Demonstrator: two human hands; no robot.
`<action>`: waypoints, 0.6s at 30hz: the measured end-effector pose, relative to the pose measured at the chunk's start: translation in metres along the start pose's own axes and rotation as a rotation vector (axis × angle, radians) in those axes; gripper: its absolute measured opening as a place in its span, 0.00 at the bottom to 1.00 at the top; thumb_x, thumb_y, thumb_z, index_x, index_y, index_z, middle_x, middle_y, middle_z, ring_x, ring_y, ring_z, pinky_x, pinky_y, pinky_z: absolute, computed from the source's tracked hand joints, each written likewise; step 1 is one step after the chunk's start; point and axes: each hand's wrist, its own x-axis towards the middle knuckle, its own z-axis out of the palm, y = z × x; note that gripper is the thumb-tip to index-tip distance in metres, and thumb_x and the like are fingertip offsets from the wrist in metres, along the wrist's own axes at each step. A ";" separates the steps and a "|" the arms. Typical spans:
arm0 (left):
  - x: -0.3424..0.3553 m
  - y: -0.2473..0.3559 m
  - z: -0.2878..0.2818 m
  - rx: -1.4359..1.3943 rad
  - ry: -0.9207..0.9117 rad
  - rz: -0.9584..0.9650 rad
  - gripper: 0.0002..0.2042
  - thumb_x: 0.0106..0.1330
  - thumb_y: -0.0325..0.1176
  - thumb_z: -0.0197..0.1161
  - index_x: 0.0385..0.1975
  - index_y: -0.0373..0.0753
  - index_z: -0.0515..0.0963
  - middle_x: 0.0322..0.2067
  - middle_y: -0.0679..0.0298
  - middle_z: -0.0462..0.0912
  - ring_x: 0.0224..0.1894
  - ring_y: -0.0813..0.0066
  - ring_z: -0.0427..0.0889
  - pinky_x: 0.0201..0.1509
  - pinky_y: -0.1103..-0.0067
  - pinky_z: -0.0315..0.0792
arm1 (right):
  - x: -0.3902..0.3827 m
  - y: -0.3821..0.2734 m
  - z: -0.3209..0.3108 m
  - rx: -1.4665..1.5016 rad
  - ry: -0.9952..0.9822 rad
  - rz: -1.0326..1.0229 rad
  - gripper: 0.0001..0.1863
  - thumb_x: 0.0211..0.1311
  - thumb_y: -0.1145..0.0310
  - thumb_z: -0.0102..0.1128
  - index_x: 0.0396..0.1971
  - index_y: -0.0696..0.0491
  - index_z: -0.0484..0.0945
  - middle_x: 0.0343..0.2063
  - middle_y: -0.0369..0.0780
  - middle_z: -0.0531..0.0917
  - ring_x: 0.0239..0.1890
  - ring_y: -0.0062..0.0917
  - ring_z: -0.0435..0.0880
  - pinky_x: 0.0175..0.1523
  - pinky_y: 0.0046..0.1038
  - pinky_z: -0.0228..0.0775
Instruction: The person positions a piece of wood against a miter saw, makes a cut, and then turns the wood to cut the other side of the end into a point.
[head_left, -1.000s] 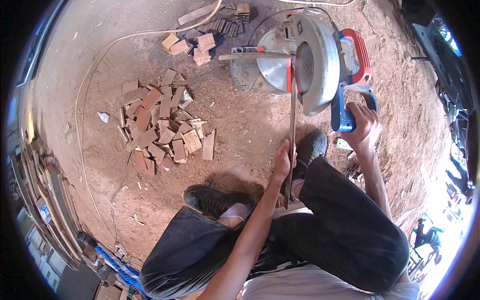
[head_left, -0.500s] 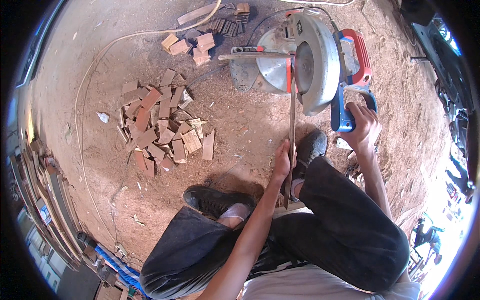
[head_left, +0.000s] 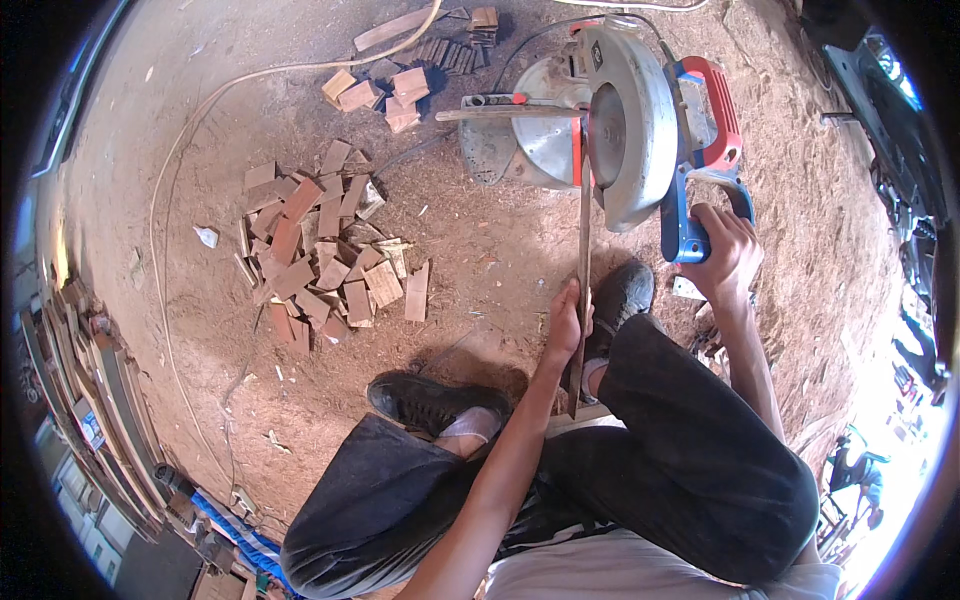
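A: While the left hand point(head_left: 566, 322) pinches the long wood strip point(head_left: 583, 265), where does it point?

B: Straight away from the person, its far end under the saw blade point(head_left: 603, 135). The right hand point(head_left: 728, 252) is clenched around the saw's blue handle point(head_left: 676, 222).

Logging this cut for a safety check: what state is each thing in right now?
Mitre saw: head down over the strip.
Wood strip: lying under the blade.
Left hand: gripping the strip.
Right hand: gripping the saw handle.
Offcut pile: scattered on the ground.
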 end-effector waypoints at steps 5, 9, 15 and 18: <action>0.000 -0.001 -0.002 -0.005 0.008 -0.032 0.22 0.79 0.58 0.46 0.28 0.49 0.70 0.14 0.76 0.63 0.11 0.86 0.60 0.12 0.84 0.55 | 0.002 0.001 0.002 0.023 0.027 -0.009 0.22 0.34 0.68 0.74 0.36 0.49 0.82 0.30 0.38 0.86 0.34 0.36 0.86 0.42 0.34 0.75; 0.003 -0.003 -0.006 -0.053 0.008 -0.033 0.22 0.79 0.56 0.46 0.29 0.45 0.72 0.13 0.73 0.67 0.09 0.84 0.63 0.11 0.83 0.57 | 0.010 -0.010 -0.007 -0.013 0.114 -0.087 0.13 0.40 0.73 0.70 0.30 0.48 0.81 0.25 0.33 0.85 0.28 0.26 0.86 0.35 0.28 0.75; 0.002 -0.006 -0.005 0.003 0.007 -0.012 0.22 0.80 0.56 0.45 0.28 0.48 0.69 0.15 0.75 0.64 0.11 0.86 0.60 0.12 0.84 0.54 | 0.009 -0.009 -0.007 -0.021 0.098 -0.088 0.14 0.39 0.73 0.71 0.31 0.48 0.81 0.26 0.33 0.85 0.29 0.26 0.86 0.36 0.29 0.75; 0.002 -0.006 -0.007 -0.029 0.027 -0.007 0.22 0.80 0.55 0.46 0.29 0.45 0.72 0.13 0.73 0.67 0.09 0.84 0.64 0.11 0.83 0.58 | 0.007 -0.007 -0.004 -0.013 0.108 -0.082 0.14 0.39 0.73 0.71 0.31 0.48 0.81 0.25 0.33 0.85 0.29 0.26 0.86 0.36 0.29 0.76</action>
